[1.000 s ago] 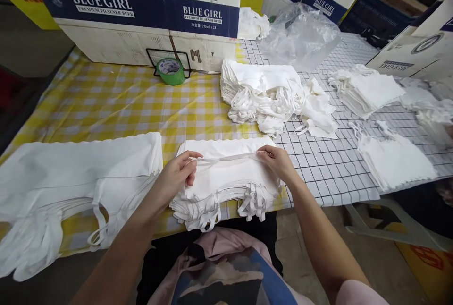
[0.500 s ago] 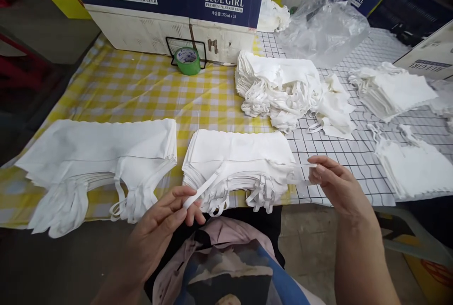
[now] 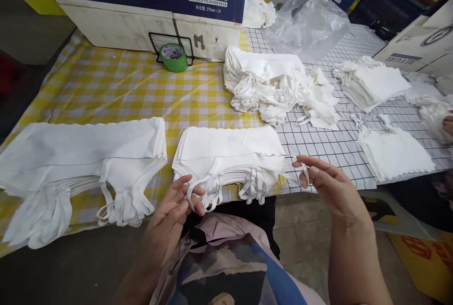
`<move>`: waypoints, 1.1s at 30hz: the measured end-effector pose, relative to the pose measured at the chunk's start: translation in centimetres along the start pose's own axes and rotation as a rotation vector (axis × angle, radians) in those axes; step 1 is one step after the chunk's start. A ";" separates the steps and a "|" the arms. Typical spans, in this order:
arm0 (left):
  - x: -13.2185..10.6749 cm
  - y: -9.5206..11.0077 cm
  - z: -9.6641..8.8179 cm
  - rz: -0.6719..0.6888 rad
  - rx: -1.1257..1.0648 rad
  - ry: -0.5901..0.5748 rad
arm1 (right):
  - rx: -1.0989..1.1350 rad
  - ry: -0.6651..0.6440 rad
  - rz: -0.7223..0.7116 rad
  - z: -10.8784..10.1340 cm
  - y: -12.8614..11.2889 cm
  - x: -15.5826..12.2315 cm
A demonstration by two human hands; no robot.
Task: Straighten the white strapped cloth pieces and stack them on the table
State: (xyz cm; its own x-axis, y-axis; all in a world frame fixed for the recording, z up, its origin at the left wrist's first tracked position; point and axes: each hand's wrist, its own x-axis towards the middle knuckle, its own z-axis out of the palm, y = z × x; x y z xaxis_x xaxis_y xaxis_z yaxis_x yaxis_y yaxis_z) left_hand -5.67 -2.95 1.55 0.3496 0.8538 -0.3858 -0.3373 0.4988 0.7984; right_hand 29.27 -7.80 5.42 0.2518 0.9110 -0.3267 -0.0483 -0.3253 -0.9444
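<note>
Evidently, the left hand (image 3: 171, 214) curled loosely at a slack left strap (image 3: 201, 181); whether it pinched could not be told. The right hand (image 3: 334, 189) pinched the right strap (image 3: 305, 173), presumably keeping it clear of the cloth stack (image 3: 230, 142) at the near edge of the table (image 3: 141, 92). Half a second earlier, the left strap was drawn straight.

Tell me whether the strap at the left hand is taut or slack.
Slack: the strap bends in a loose curve at the left hand.

Cloth stack (image 3: 230, 142) on tablecloth (image 3: 116, 90), before carton (image 3: 116, 19)
</note>
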 end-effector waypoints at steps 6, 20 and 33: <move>0.2 0.4 0.4 -0.053 0.039 0.057 | -0.041 -0.008 -0.001 0.2 -0.2 0.0; 2.0 -1.3 -0.6 0.024 0.136 0.095 | -0.110 -0.209 0.046 0.5 -0.3 0.0; 8.9 5.3 -2.1 0.397 1.552 0.316 | -0.704 0.224 -0.096 -0.3 1.0 8.8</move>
State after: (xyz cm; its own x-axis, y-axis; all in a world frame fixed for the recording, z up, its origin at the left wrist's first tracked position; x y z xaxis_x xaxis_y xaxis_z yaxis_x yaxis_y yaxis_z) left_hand -6.17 7.62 1.39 0.2116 0.9770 0.0278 0.8639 -0.2002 0.4621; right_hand 31.71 -0.18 1.65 0.4183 0.8946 -0.1572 0.5956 -0.4008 -0.6962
